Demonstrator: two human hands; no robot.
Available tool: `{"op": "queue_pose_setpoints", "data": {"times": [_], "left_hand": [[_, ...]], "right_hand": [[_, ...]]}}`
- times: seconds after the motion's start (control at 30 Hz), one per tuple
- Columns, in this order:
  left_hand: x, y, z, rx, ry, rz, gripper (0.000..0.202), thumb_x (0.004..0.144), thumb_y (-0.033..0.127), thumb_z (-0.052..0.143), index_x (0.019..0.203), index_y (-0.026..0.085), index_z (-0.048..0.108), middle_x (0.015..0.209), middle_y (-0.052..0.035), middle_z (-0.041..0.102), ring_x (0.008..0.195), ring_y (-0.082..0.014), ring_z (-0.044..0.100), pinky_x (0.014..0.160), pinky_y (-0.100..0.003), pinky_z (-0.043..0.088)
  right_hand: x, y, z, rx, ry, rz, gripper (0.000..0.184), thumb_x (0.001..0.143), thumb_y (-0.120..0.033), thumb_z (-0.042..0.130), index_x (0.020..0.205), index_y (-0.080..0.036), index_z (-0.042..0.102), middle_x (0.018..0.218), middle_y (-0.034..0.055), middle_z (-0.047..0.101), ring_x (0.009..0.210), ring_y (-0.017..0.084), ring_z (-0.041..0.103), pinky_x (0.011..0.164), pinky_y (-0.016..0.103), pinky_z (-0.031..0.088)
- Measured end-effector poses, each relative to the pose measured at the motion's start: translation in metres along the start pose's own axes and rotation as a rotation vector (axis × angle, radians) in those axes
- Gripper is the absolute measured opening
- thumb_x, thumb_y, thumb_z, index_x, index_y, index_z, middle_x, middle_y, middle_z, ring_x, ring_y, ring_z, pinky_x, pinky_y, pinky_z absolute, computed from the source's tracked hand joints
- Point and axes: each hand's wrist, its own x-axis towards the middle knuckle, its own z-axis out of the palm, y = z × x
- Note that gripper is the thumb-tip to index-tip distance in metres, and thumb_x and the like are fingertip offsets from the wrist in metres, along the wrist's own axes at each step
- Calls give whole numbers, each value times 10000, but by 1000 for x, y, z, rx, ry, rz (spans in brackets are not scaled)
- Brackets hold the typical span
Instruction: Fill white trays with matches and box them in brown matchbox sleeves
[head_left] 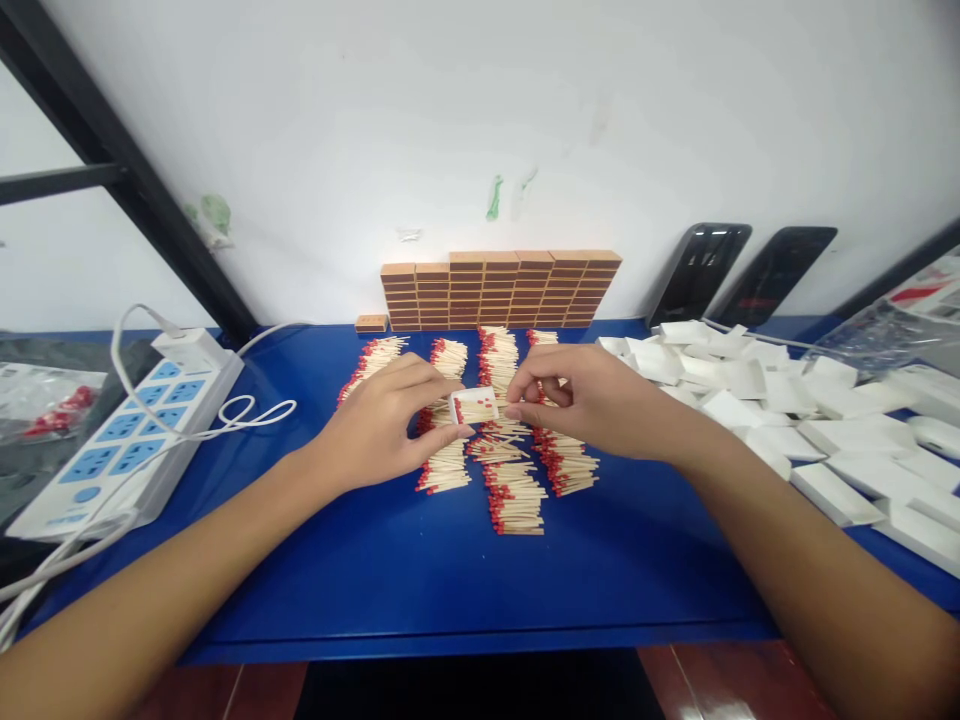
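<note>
blue table (420,570), near edge bare. beyond it, loose matches (517,495) lie in rows, red heads mostly leftward. above the rows, the left hand (379,425), curled, pinches the left end of a small white inner tray (474,405). the right hand (592,400) closes its fingertips on the right end; whether it also holds matches cannot be told. the tray, held level, shows a few matches inside. judged step: filling the tray. a further match calls for parallel, heads-aligned placement. farthest, stacked brown sleeves (499,290) stand against the wall.

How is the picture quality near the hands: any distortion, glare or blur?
Head view: the wide lens stretches both forearms; soft light, faint shadows under the left hand and right hand; no harsh glare on the blue table; the white tray looks sharp.
</note>
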Motion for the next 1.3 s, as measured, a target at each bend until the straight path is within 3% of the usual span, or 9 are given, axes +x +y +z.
{"op": "queue_pose_setpoints", "data": {"times": [0.17, 0.7, 0.83, 0.97, 1.03, 1.2, 1.3], "left_hand": [[0, 2, 2, -24, 8, 12, 368, 978, 426, 701, 1238, 165, 709, 993, -87, 735, 946, -244, 649, 860, -402, 533], [0, 4, 5, -63, -2, -4, 342, 966, 410, 723, 1194, 154, 716, 985, -83, 724, 938, -231, 631, 852, -384, 522], [1, 4, 5, -54, 14, -7, 336, 968, 419, 720, 1187, 165, 726, 966, -72, 723, 926, -222, 635, 841, -370, 525], [0, 1, 3, -12, 24, -29, 373, 968, 437, 715, 1208, 153, 728, 930, -70, 702, 895, -219, 634, 813, -359, 515], [0, -2, 2, 24, 43, -44, 382, 971, 450, 706, 1199, 144, 730, 910, -70, 692, 884, -222, 632, 811, -363, 512], [0, -8, 0, 74, 77, -57, 351, 962, 454, 715, 1122, 142, 739, 919, -74, 697, 905, -234, 632, 849, -384, 519], [0, -7, 0, 75, 71, -56, 345, 966, 442, 711, 1131, 140, 738, 922, -76, 697, 906, -234, 625, 850, -388, 521]], "right_hand": [[2, 0, 10, -59, 87, -34, 91, 918, -276, 728, 849, -221, 750, 750, -3, 628, 651, 133, 502, 619, 289, 367], [2, 1, 29, -141, 173, -178, 61, 935, -212, 753, 891, -177, 775, 789, 20, 644, 715, 146, 575, 642, 284, 428], [3, 4, 28, -122, 202, -213, 50, 942, -223, 745, 935, -182, 772, 781, 12, 642, 679, 134, 544, 623, 276, 408], [4, 1, 18, -126, 212, -144, 84, 945, -249, 729, 889, -197, 762, 724, -7, 610, 636, 125, 507, 601, 276, 374], [3, 0, 12, -126, 154, -97, 124, 941, -270, 723, 842, -202, 753, 676, -17, 590, 623, 126, 505, 599, 280, 369], [-2, 0, 5, -100, -187, -7, 61, 897, -249, 723, 870, -212, 764, 807, 8, 701, 684, 137, 568, 624, 279, 421], [-4, 0, 7, -67, -264, 16, 49, 880, -229, 712, 903, -208, 750, 850, 14, 709, 703, 143, 577, 630, 279, 438]]}}
